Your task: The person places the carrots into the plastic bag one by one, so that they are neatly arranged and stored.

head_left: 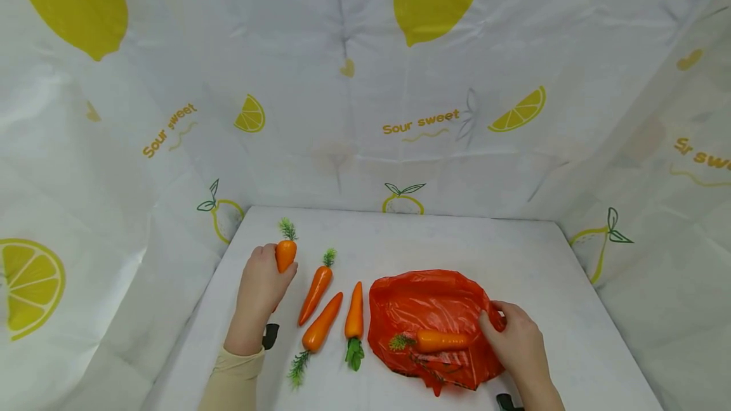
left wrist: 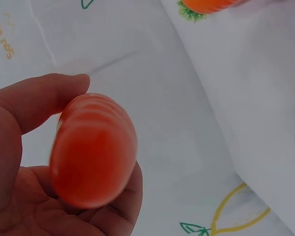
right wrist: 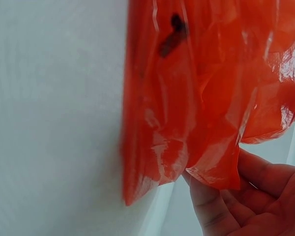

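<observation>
My left hand [head_left: 263, 276] grips an orange carrot [head_left: 286, 255] at the table's left side, its green top pointing away from me. Seen from the left wrist, the thumb and fingers wrap round the carrot's tip end [left wrist: 93, 152]. My right hand [head_left: 518, 339] pinches the right edge of a red plastic bag [head_left: 422, 300], which lies spread open on the table. Inside the bag lies another carrot [head_left: 442, 340], its leafy end to the left. The right wrist view has the bag's thin film [right wrist: 211, 167] between the thumb and fingers.
Between left hand and bag lie three more carrots: one with its top away from me [head_left: 315, 295], one slanting with its top toward me [head_left: 322, 322], and one beside the bag [head_left: 355, 313]. The white table [head_left: 457, 233] meets a lemon-printed sheet [head_left: 320, 163] behind and at both sides.
</observation>
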{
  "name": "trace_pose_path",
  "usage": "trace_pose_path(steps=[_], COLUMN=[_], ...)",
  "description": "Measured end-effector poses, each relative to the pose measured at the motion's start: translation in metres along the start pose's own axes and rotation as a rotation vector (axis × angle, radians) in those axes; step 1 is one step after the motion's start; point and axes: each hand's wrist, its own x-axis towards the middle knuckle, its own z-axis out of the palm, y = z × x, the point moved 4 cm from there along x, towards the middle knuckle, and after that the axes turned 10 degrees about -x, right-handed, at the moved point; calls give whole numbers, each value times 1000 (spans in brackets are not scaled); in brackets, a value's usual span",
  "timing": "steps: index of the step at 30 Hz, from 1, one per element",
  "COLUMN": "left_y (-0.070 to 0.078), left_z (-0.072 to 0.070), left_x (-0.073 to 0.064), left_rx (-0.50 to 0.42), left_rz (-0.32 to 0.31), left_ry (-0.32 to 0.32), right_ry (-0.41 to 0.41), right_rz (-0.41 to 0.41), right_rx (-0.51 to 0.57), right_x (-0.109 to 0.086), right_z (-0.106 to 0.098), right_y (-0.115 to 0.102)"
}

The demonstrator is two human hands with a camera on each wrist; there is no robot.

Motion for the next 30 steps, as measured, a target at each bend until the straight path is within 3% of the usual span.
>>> trace_pose_path(steps=[30], left_y=[34], left_z=[-26], left_x=[-11], left_rx=[-18], left_rz=[71], left_ry=[55], right_ry=[33], right_rz=[-16], right_rx=[4], right_x=[-2], right_z=[0], right_y=[0])
